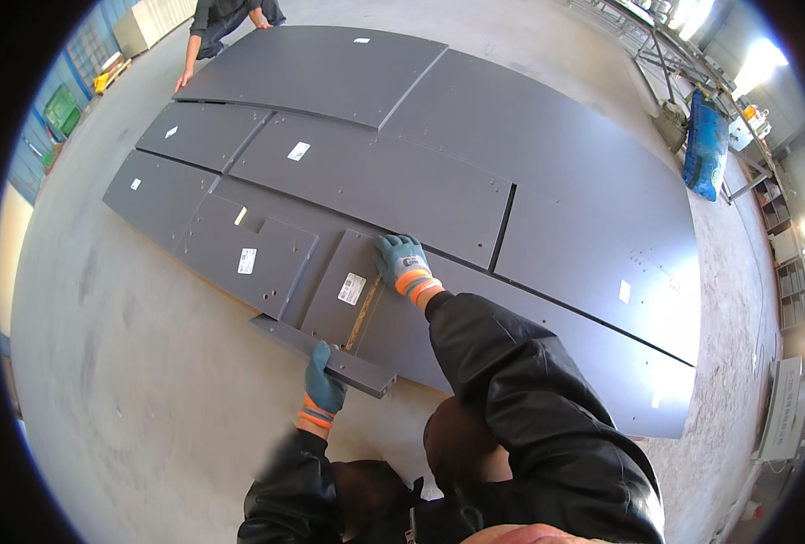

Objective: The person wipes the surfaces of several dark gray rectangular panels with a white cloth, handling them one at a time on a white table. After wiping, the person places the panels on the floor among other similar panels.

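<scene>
My left hand (325, 381), in a teal glove with an orange cuff, grips the near edge of a narrow dark grey board (357, 370), its thumb over the top. That board lies slantwise along the near side of the layer of panels, its right end reaching past them. In a matching glove, my right hand (404, 259) has its fingers curled on the far right corner of a small grey panel (337, 295). This panel bears a white label (351, 288) and shows a raw brown edge on its right side.
Large dark grey panels (339, 172) lie side by side, some overlapping, with narrow gaps between them. A notched panel (239, 263) sits to the left. Another person (230, 23) crouches at the far left, hands at a panel's edge. A blue sack (706, 150) stands by racks at right.
</scene>
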Demonstrator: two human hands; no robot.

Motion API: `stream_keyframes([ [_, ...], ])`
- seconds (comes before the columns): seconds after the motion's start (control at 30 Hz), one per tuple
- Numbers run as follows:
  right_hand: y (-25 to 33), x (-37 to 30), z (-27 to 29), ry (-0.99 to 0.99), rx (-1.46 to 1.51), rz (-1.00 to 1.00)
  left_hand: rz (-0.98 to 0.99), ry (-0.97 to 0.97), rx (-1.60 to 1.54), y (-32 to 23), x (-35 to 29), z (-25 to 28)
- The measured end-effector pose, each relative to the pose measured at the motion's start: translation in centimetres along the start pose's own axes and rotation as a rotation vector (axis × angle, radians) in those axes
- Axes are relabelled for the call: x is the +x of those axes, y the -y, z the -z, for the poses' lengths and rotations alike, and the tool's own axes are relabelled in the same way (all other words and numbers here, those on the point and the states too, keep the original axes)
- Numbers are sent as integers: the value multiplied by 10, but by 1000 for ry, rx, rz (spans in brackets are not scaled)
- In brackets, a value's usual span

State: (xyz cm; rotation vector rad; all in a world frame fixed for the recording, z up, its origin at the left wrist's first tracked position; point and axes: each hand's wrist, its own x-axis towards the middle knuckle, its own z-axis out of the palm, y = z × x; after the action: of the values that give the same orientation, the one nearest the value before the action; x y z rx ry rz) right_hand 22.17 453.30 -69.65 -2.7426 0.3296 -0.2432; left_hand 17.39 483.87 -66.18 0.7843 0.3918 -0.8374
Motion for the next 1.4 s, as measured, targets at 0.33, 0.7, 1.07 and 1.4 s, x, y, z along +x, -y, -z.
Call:
stream_keyframes([
  [0.33, 7, 0, 1, -17, 37, 8, -128, -123, 37, 2, 9, 8],
  [0.7, 18, 3, 9, -13, 10, 10, -120, -38, 26, -3, 13, 12],
  [1.07, 7, 1, 4, 25, 13, -27, -88, -47, -13, 2, 10, 0],
  [1.4, 10, 3, 5, 9, 56, 6, -100, -148, -5, 0, 5, 2],
])
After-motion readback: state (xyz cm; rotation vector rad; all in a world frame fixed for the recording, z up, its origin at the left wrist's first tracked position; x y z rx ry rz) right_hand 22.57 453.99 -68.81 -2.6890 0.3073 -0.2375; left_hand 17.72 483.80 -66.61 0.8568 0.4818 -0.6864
